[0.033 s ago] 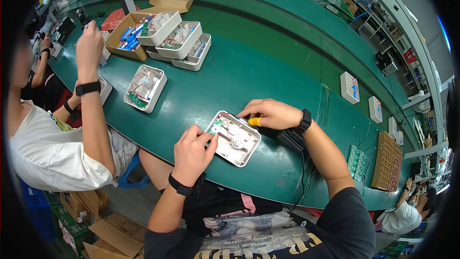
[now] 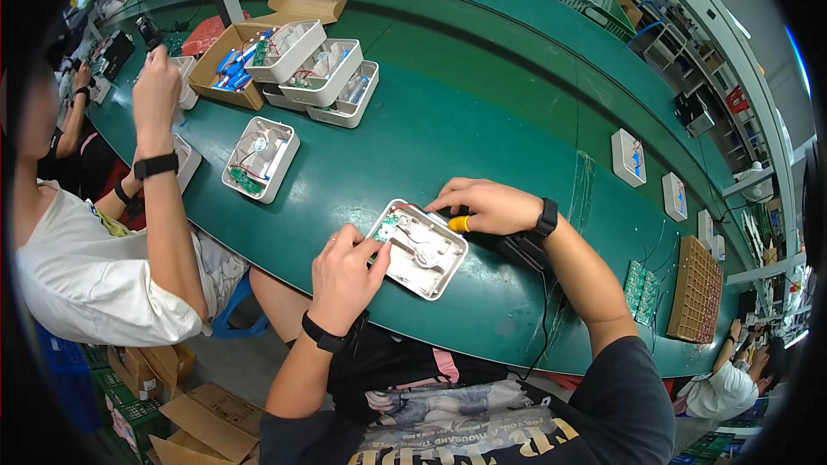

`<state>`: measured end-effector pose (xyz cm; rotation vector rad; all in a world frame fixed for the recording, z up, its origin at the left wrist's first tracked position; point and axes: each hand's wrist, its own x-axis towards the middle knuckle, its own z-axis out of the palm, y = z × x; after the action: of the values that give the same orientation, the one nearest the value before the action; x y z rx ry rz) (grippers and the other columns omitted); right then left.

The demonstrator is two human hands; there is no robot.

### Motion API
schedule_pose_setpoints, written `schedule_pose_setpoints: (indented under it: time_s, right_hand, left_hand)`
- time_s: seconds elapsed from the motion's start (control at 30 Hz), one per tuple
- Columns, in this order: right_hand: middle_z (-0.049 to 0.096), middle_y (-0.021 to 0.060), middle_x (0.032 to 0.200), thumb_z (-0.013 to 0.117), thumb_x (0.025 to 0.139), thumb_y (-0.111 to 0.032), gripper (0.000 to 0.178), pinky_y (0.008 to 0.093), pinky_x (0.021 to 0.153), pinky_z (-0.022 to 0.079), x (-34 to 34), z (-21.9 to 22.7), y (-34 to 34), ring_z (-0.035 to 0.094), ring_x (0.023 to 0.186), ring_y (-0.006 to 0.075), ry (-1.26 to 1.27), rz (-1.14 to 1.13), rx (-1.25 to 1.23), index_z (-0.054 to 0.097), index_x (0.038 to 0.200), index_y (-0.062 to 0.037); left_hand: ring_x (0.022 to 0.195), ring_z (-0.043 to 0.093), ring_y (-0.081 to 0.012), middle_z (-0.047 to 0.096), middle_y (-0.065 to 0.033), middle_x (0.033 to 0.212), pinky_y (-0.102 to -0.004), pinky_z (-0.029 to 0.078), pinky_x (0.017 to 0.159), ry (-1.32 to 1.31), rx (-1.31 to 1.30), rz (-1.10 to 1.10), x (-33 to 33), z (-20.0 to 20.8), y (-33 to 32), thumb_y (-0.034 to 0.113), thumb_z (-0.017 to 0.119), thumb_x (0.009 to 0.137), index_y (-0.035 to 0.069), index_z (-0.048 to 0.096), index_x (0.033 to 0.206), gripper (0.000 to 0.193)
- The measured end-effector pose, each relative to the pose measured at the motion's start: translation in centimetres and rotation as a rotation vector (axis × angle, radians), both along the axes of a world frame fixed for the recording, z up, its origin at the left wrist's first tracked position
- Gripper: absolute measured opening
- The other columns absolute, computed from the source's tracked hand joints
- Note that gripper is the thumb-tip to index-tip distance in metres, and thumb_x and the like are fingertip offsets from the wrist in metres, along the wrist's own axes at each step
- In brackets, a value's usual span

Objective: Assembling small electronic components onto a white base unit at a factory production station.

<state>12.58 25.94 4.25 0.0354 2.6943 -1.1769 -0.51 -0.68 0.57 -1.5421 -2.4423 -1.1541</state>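
A white plastic housing (image 2: 444, 273) lies open-side up at the table's near edge, in front of me. Inside it are a green circuit board (image 2: 389, 226), a round white part (image 2: 425, 255) and thin wires. My left hand (image 2: 347, 269) grips the housing's near left side, thumb over the rim beside the board. My right hand (image 2: 493, 207) is bent over the far right rim, with a yellow finger cover (image 2: 459, 224) on one finger. Its fingertips are drawn together near a red wire at the rim; what lies between them is hidden.
A black device (image 2: 524, 251) with a cable lies beside my right wrist. Left stand another housing (image 2: 261, 159), stacked housings (image 2: 332, 73) and a carton of blue cells (image 2: 226, 69). A co-worker's hand (image 2: 158, 90) is raised there. Right are circuit boards (image 2: 640, 291) and a divided tray (image 2: 696, 289).
The co-worker's raised hand at the left has dropped slightly and shifted left. My own hands and the housing are nearly where they were.
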Motion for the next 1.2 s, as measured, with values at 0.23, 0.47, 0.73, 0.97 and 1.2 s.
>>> schedule_pose_setpoints:
  time_s: [0.23,0.47,0.73,0.97,1.2]
  right_hand:
    - [0.069,0.0124,0.112,0.074,0.087,-0.007,0.048,0.0414,0.090,0.058,-0.5,-1.3,-3.3,0.069,0.106,0.0341,0.106,0.055,0.519,0.069,0.134,-0.0065]
    - [0.071,0.0137,0.104,0.075,0.083,-0.006,0.043,0.0432,0.082,0.059,-0.7,1.4,-2.3,0.071,0.092,0.0347,0.187,-0.068,0.188,0.073,0.126,-0.0032]
    - [0.069,0.0126,0.100,0.072,0.083,-0.003,0.039,0.0407,0.081,0.058,0.0,1.5,-7.4,0.067,0.089,0.0318,0.229,-0.152,0.149,0.074,0.122,-0.0008]
    - [0.067,0.0119,0.111,0.074,0.084,-0.007,0.031,0.0376,0.088,0.054,0.5,-0.8,-9.0,0.063,0.099,0.0293,0.274,-0.093,0.630,0.075,0.114,0.0004]
    - [0.063,0.0169,0.126,0.076,0.089,-0.019,0.029,0.0470,0.095,0.053,3.5,1.2,-9.2,0.064,0.109,0.0342,0.365,-0.149,0.514,0.074,0.115,-0.0062]
  left_hand:
    - [0.076,0.065,-0.0297,0.060,-0.0103,0.082,-0.0422,0.053,0.068,0.021,-0.033,-0.077,-1.3,0.4,-1.1,0.014,0.082,0.088,0.002,0.078,0.084,0.014]
    - [0.077,0.065,-0.0298,0.060,-0.0102,0.083,-0.0423,0.053,0.069,0.004,-0.037,-0.088,-1.5,0.3,-1.0,0.014,0.082,0.089,0.002,0.079,0.087,0.012]
    - [0.078,0.065,-0.0290,0.061,-0.0096,0.084,-0.0417,0.053,0.068,0.001,-0.035,-0.065,-1.2,0.2,-0.9,0.014,0.082,0.088,0.002,0.078,0.086,0.012]
    - [0.077,0.066,-0.0290,0.061,-0.0092,0.084,-0.0416,0.053,0.068,-0.006,-0.023,-0.056,-1.0,0.2,-1.2,0.015,0.082,0.088,0.003,0.079,0.086,0.013]
    - [0.077,0.066,-0.0296,0.062,-0.0097,0.084,-0.0416,0.053,0.068,-0.045,-0.016,-0.024,-1.0,0.1,-1.7,0.015,0.082,0.089,0.002,0.079,0.088,0.013]
